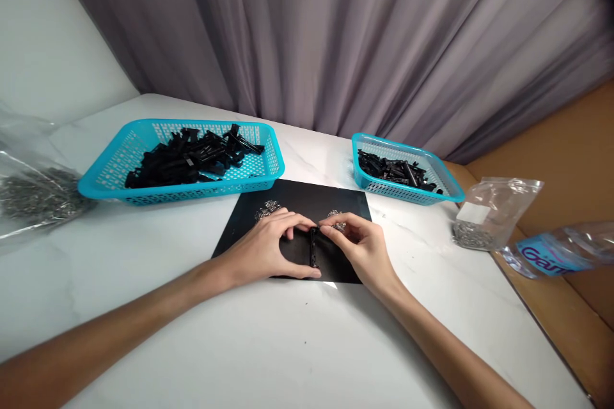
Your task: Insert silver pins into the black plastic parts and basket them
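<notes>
A narrow black plastic part (313,248) stands lengthwise away from me over the black mat (292,262). My left hand (268,239) grips it by its two ends, thumb at the near end and fingers at the far end. At the far end, the thumb and forefinger of my right hand (359,239) are pinched together against the part. Whatever small thing they may hold is hidden by the fingertips. Two little heaps of shiny metal pieces lie on the mat, a left heap (267,209) beyond my left hand and a right heap (336,218) partly behind my right fingers.
A large blue basket (182,190) of black plastic parts stands at the left, a smaller blue basket (407,190) at the right. Clear bags of metal pieces, a left bag (41,195) and a right bag (474,223), flank them. A plastic bottle (551,252) lies at the right edge.
</notes>
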`<act>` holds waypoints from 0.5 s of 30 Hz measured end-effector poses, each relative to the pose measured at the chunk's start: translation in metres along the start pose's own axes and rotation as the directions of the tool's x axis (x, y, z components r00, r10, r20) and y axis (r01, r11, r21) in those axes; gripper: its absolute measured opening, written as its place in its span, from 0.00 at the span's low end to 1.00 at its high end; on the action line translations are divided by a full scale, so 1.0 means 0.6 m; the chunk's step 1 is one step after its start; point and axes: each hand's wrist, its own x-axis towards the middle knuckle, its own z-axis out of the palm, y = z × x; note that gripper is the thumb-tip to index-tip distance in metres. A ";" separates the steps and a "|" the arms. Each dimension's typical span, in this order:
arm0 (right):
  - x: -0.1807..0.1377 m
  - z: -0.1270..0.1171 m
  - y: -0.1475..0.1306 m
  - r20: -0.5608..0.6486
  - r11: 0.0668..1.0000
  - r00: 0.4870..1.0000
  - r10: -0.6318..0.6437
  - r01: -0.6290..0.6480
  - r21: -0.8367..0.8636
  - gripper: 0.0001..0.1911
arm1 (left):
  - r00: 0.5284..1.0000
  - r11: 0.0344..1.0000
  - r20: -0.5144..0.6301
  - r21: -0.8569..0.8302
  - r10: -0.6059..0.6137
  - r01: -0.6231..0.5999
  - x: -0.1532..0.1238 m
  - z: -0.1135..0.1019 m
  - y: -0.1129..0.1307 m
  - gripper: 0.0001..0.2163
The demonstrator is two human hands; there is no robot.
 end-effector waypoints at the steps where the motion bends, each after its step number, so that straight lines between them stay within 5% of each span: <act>1: 0.000 0.002 0.001 0.006 1.000 1.000 0.019 -0.019 0.020 0.12 | 1.000 1.000 0.000 -0.003 -0.009 0.009 0.000 0.000 0.001 0.31; 5: -0.001 0.007 0.006 0.023 0.996 0.999 0.048 -0.049 0.075 0.11 | 0.999 0.999 -0.003 -0.016 -0.036 0.036 -0.001 0.001 0.004 0.31; 15: -0.007 0.018 0.009 -0.014 0.991 0.993 -0.118 0.116 -0.063 0.05 | 0.999 0.997 0.020 -0.063 -0.049 0.050 0.000 0.002 0.010 0.31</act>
